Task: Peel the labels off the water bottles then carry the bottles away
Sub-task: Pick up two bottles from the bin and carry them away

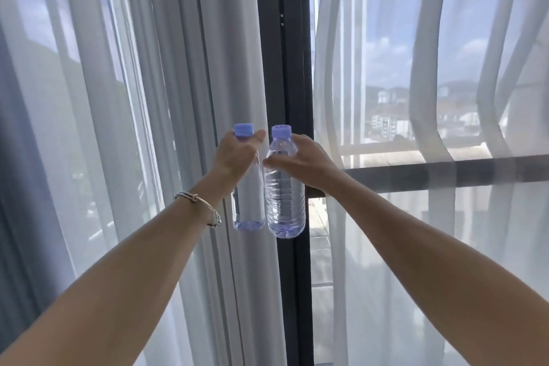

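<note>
Two clear water bottles with pale blue caps hang side by side in the air in front of a window, both without labels. My left hand (236, 154) grips the left bottle (249, 202) around its neck and shoulder, a bracelet on that wrist. My right hand (303, 160) holds the right bottle (285, 202) at its upper body, thumb across the front. Both bottles are upright and nearly touch each other. Both arms are stretched out forward.
A dark window frame post (292, 38) stands straight ahead behind the bottles. Sheer white curtains (193, 68) hang on both sides. A dark horizontal rail (445, 172) crosses the right pane. Buildings and sky show outside.
</note>
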Available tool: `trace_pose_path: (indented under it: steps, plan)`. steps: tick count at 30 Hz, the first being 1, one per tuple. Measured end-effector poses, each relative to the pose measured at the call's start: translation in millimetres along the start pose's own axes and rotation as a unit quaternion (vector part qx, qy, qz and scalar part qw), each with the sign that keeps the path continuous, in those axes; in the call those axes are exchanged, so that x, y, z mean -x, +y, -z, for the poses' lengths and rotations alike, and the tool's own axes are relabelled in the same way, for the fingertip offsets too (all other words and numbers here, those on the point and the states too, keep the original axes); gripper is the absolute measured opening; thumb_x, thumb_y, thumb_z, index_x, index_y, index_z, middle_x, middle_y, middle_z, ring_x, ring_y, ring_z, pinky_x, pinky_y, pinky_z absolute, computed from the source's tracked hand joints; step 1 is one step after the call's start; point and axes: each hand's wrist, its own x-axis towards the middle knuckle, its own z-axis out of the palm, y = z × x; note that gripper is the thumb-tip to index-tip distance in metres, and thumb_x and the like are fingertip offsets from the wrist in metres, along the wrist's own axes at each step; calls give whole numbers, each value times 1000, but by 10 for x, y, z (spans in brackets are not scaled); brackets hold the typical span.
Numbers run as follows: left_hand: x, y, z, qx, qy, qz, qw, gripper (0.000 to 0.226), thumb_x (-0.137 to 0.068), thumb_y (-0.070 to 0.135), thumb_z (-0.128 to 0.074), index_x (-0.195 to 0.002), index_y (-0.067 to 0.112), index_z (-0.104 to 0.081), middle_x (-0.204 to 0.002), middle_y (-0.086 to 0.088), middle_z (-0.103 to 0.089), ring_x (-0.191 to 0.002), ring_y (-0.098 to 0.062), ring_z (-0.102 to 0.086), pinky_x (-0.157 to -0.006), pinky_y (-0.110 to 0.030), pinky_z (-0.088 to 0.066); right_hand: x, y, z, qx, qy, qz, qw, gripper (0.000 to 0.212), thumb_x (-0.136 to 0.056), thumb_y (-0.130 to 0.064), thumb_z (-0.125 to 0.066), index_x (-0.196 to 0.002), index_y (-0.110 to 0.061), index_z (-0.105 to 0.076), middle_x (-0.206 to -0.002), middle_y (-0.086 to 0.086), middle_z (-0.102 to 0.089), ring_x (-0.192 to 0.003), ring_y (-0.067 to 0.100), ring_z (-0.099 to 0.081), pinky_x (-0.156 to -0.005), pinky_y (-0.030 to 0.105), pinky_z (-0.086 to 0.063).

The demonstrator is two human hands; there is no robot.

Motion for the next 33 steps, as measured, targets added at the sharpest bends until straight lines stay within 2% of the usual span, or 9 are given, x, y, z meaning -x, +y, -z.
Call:
trace_pose_path:
  steps: [4,7,10,12,16,18,22,26,33]
  plan:
    - [120,189,104,30,-1,5,1000,34,-76,51,-65,-78,17,-61,-68,-3,-56,-71,-23,-59,-82,-54,-57,63,-8,-73,-70,17,-18,997,11,-79,-27,-72,-85,-26,-62,-95,4,-69,-84,14,-65,-70,26,-48]
    - [228,263,149,29,-5,-3,1000,29,-90,41,-63,-77,15,-58,-67,-4,-54,-65,-17,-59,-71,-46,-61,105,13,-148,-102,8,-26,994,14,-79,-26,-70,-88,-18,-64,-87,2,-68,-83,17,-64,-76,33,-49]
    - [284,288,186,19,-2,-18,1000,30,-91,39,-62,-77,14,-59,-67,-3,-56,-63,-15,-60,-62,-38,-62,100,-7,-205,-136,1,-23,990,13,-77,-24,-70,-85,-15,-63,-80,-1,-65,-80,16,-63,-78,34,-49]
    - [287,283,222,10,2,-25,1000,30,-91,40,-63,-75,14,-58,-68,-3,-57,-66,-18,-61,-64,-39,-62,88,-28,-237,-161,-7,-17,987,15,-77,-20,-70,-87,-11,-63,-80,2,-66,-82,20,-67,-80,35,-52]
    - [293,267,254,-15,2,-31,999,29,-91,40,-62,-73,16,-59,-69,-4,-60,-74,-26,-65,-75,-47,-60,80,-69,-271,-202,-18,-18,979,22,-79,-18,-69,-100,-11,-66,-91,10,-71,-84,18,-71,-72,24,-55]
    - [309,277,239,-15,3,-28,1000,29,-91,39,-61,-73,17,-59,-69,-5,-60,-75,-27,-66,-75,-48,-60,59,-56,-261,-198,-9,-21,980,25,-78,-21,-70,-100,-13,-65,-92,11,-71,-83,17,-71,-79,32,-57]
    - [303,291,207,-18,5,-21,1000,25,-91,34,-63,-74,17,-57,-70,-6,-59,-66,-19,-62,-58,-33,-60,34,24,-137,-163,36,-29,986,16,-77,-21,-71,-91,-18,-63,-91,6,-72,-88,24,-70,-86,42,-54]
    - [227,234,218,-28,12,0,1000,20,-86,29,-69,-80,14,-57,-75,-6,-60,-65,-17,-62,-64,-35,-61,31,201,88,-125,57,-29,990,12,-78,-20,-71,-85,-20,-61,-93,9,-70,-80,20,-64,-84,43,-54]
    - [218,79,63,-3,45,47,998,16,-86,21,-66,-73,16,-58,-71,-6,-61,-61,-16,-60,-65,-37,-60,79,562,366,-100,78,-52,991,24,-74,-24,-72,-96,-20,-62,-93,2,-69,-88,26,-68,-87,49,-55]
